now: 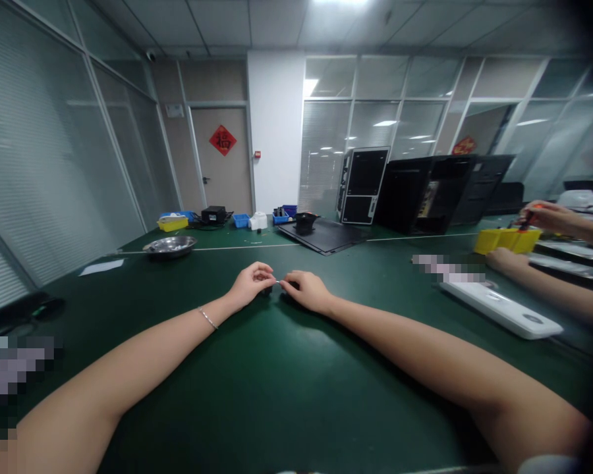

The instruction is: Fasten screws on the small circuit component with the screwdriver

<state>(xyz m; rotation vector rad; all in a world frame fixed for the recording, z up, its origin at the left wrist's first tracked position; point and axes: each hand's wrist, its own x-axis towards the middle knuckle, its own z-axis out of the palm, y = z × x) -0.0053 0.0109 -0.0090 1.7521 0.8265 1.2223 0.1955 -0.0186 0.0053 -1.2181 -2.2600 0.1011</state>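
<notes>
My left hand (pixel 252 284) and my right hand (pixel 306 290) meet over the middle of the green table (pixel 277 395), fingertips almost touching. Between them shows a tiny pale, thin piece (pixel 277 282), too small to name. Thumb and fingers of my left hand are pinched together at its left end, and something dark sits just under them. The fingers of my right hand are curled and closed at the other end; what they hold is mostly hidden.
A metal bowl (pixel 172 246) stands at left, near white paper (pixel 101 267). Behind lie a black panel (pixel 326 238), blue bins (pixel 241 220) and computer cases (pixel 366 187). At right are a white elongated device (pixel 504 309) and another person's hands (pixel 508 261) at a yellow bin (pixel 491 241).
</notes>
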